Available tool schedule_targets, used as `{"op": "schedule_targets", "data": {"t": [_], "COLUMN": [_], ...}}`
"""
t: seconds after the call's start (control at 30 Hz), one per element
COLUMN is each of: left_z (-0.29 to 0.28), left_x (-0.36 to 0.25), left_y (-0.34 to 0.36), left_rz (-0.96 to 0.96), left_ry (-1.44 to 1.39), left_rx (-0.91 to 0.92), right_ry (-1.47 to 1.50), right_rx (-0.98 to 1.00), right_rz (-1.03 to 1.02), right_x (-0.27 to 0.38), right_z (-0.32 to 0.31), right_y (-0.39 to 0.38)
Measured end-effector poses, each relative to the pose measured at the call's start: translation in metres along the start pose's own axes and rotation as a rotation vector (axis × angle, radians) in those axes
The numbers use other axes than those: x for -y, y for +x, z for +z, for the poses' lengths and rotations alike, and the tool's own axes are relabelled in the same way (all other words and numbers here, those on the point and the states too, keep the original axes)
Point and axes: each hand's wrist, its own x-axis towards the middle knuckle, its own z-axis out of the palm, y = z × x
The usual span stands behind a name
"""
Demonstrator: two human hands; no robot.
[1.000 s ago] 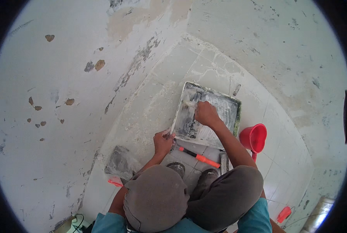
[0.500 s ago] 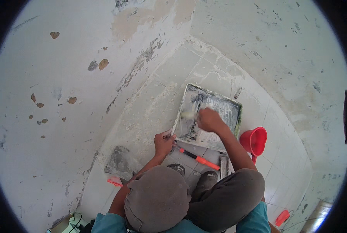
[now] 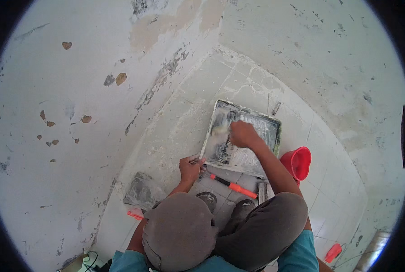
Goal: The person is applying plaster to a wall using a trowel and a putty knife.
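Note:
A black paint tray (image 3: 273,128), smeared with white paint, lies tilted on the tiled floor before me. My left hand (image 3: 190,168) grips its near left corner, thumb on the rim. Over the tray's left half, my right hand (image 3: 243,134) is closed round what looks like a paintbrush (image 3: 219,131). Its pale, blurred head points left above the wet paint; my fist hides the handle. Just below the tray lies an orange-and-black handled tool (image 3: 234,187). A flat metal-bladed tool (image 3: 262,190) is beside it, partly covered by my knee.
A red plastic dipper (image 3: 296,163) stands right of the tray. A clear plastic bag with grey stuff (image 3: 142,190) sits at left, near a red item (image 3: 135,214). Stained, chipped walls (image 3: 75,149) meet in a corner beyond. Another red object (image 3: 333,252) lies at lower right.
My right hand has moved slightly up, and the blurred brush head with it, within the tray's left half. My left hand keeps its grip on the corner. The whole view has shifted slightly.

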Motion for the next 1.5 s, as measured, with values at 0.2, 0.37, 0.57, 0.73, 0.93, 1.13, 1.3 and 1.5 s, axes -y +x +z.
{"op": "schedule_targets", "data": {"t": [0.2, 0.37, 0.57, 0.73, 0.93, 1.13, 1.3, 1.5], "left_z": [0.009, 0.004, 0.007, 0.007, 0.016, 0.012, 0.013, 0.006], "left_x": [-0.009, -0.003, -0.002, -0.007, -0.012, 0.0, -0.006, -0.002], "left_y": [-0.005, -0.001, -0.003, -0.006, -0.012, -0.006, -0.01, -0.007], "left_rz": [-0.002, 0.007, 0.0, 0.001, 0.012, 0.032, -0.008, -0.011], "left_ry": [0.015, 0.025, -0.052, -0.002, -0.027, -0.091, -0.1, -0.117], "left_rx": [0.017, 0.007, -0.004, -0.02, -0.044, -0.033, -0.023, -0.012], "right_ry": [-0.046, -0.031, -0.058, -0.084, -0.016, -0.076, 0.039, 0.191], "right_rx": [-0.09, 0.047, 0.004, 0.108, 0.104, 0.053, 0.211, 0.233], "right_rz": [0.067, 0.041, 0.012, 0.022, -0.033, 0.035, -0.052, -0.092], "right_x": [-0.03, -0.01, -0.02, -0.004, -0.015, -0.024, 0.014, 0.005], "right_z": [-0.007, 0.036, -0.007, 0.021, 0.01, 0.047, 0.04, 0.028], "right_y": [0.03, 0.022, 0.013, -0.014, -0.043, -0.029, -0.062, -0.059]}}
